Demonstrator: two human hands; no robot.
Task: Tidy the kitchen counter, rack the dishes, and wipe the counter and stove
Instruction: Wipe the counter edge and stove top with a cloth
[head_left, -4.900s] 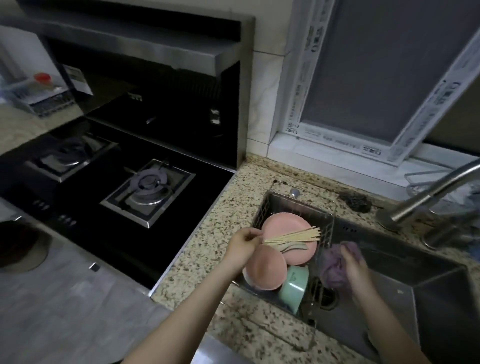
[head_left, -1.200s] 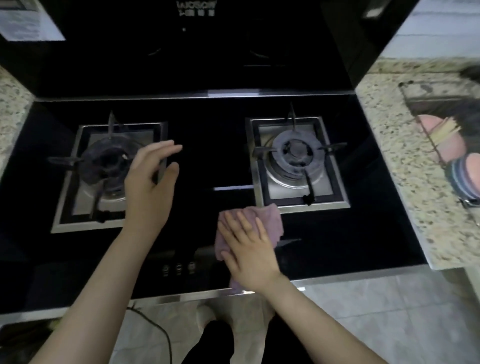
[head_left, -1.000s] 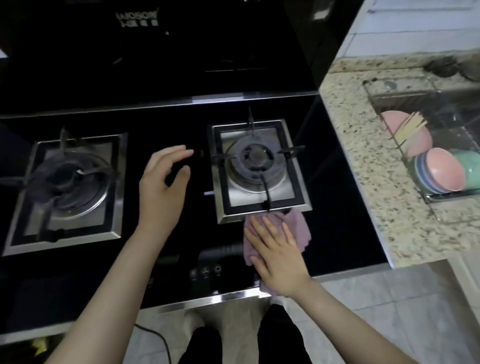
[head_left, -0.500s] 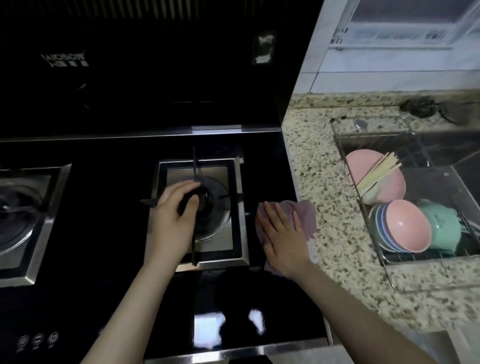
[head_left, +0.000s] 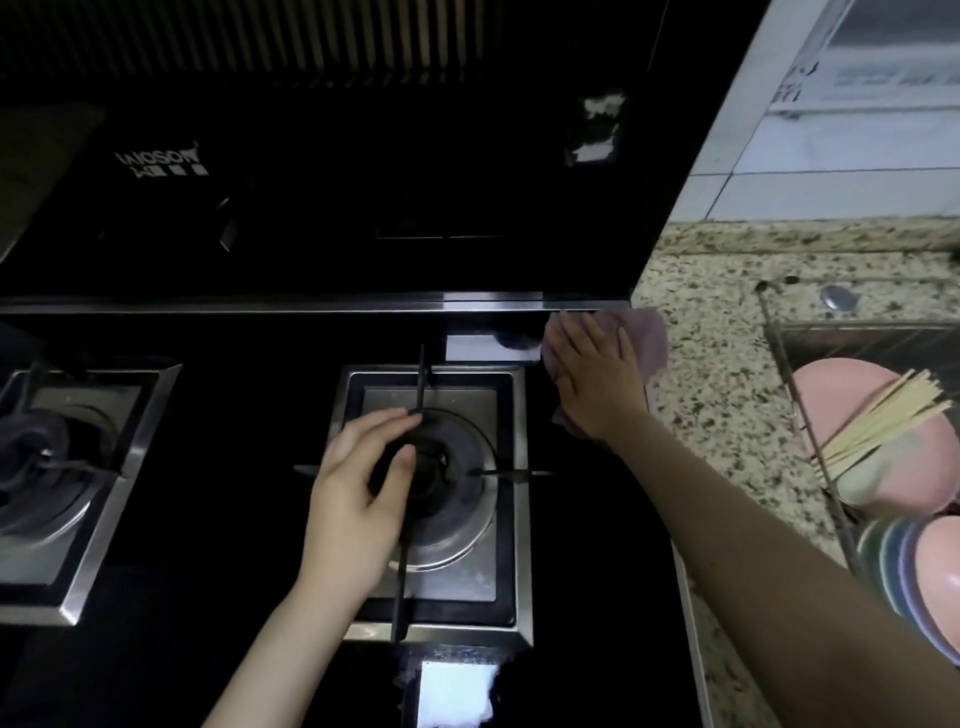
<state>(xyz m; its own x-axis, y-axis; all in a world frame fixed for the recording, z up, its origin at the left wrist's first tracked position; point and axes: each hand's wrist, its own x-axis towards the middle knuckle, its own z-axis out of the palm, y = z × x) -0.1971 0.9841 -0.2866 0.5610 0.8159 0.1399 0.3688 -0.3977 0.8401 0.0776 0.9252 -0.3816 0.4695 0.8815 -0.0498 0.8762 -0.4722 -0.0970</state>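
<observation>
My right hand (head_left: 597, 379) lies flat on a purple cloth (head_left: 649, 343) and presses it onto the black glass stove (head_left: 249, 415) at its far right corner, where the glass meets the speckled counter (head_left: 727, 374). My left hand (head_left: 358, 493) rests over the right burner (head_left: 441, 483), fingers loosely bent above the grate, holding nothing. To the right a wire dish rack (head_left: 779, 364) holds a pink plate (head_left: 852, 395), chopsticks (head_left: 883, 421) and stacked bowls (head_left: 914, 566).
The left burner (head_left: 41, 467) sits at the left edge. The black back panel of the hood (head_left: 363, 182) rises right behind the stove. White tiles (head_left: 831, 192) cover the wall behind the counter. A small metal cap (head_left: 836, 296) lies on the counter near the rack.
My right hand has slid the cloth from the stove's front along its right side to the far corner. My left hand moved from mid-stove onto the right burner.
</observation>
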